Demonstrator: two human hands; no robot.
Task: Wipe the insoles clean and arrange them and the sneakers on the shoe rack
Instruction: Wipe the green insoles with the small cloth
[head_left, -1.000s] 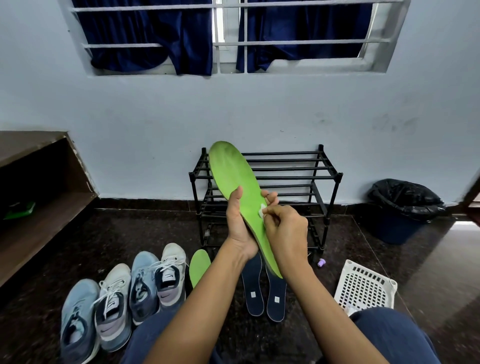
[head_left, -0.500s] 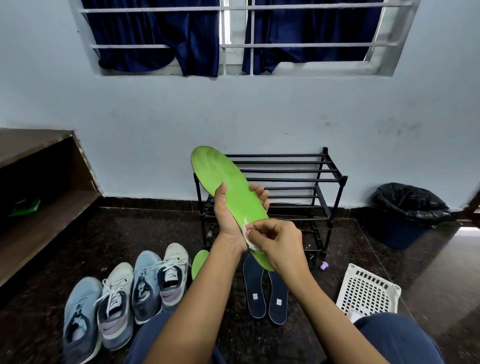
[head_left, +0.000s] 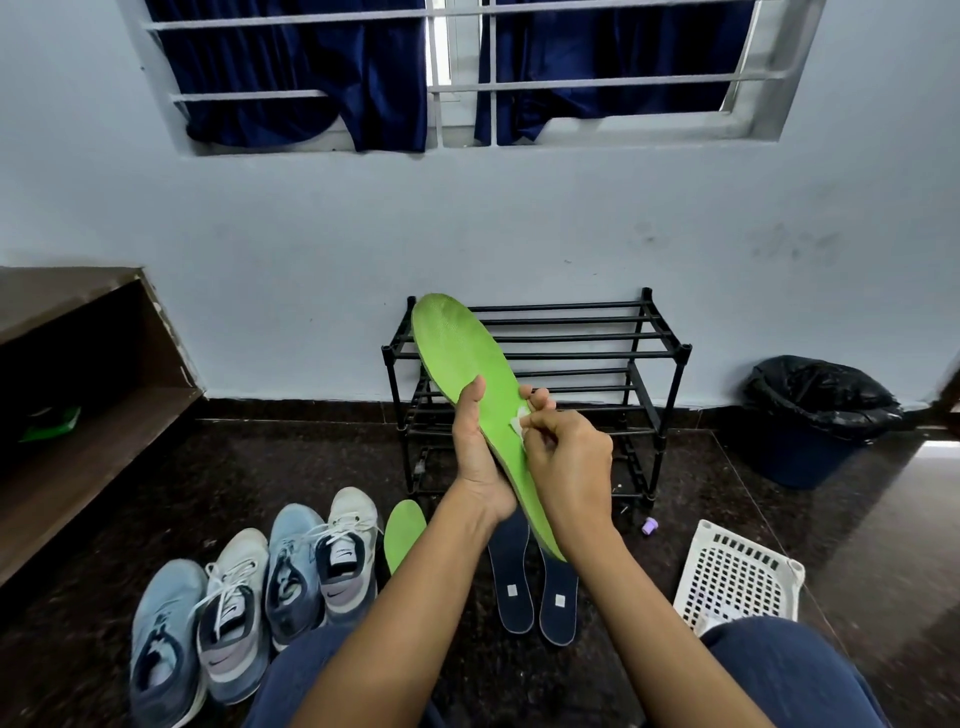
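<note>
At the left edge of the frame a brown wooden shelf (head_left: 78, 415) juts out from the wall, its lower board ending near the dark floor (head_left: 285, 467). A stretch of that floor shows between the shelf and the black shoe rack (head_left: 597, 343) at centre. In the lower left, four sneakers (head_left: 234, 608) stand side by side in a row, toes pointing up the frame. Just beside the rightmost one a second green insole (head_left: 404, 535) lies flat, partly hidden by the left forearm.

At centre the left hand (head_left: 475, 452) grips the green insole (head_left: 467, 364) along its left edge, thumb on the green face, fingertips (head_left: 540, 397) showing past the right edge. The insole is held in the air in front of the rack's left side. Its long axis runs from upper left to lower right, toe end up by the rack's top rail and heel down toward the person. The right hand (head_left: 566, 462) pinches a small white wipe (head_left: 518, 423) against the insole's right edge near its middle.

Below the hands two navy insoles (head_left: 511, 577) lie side by side on the floor, long axes nearly vertical in the frame. Right of the rack are a small purple cap (head_left: 649, 527), a white perforated basket (head_left: 737, 577) at lower right, and a lined bin (head_left: 815, 415) by the wall, with floor showing between rack and bin.
</note>
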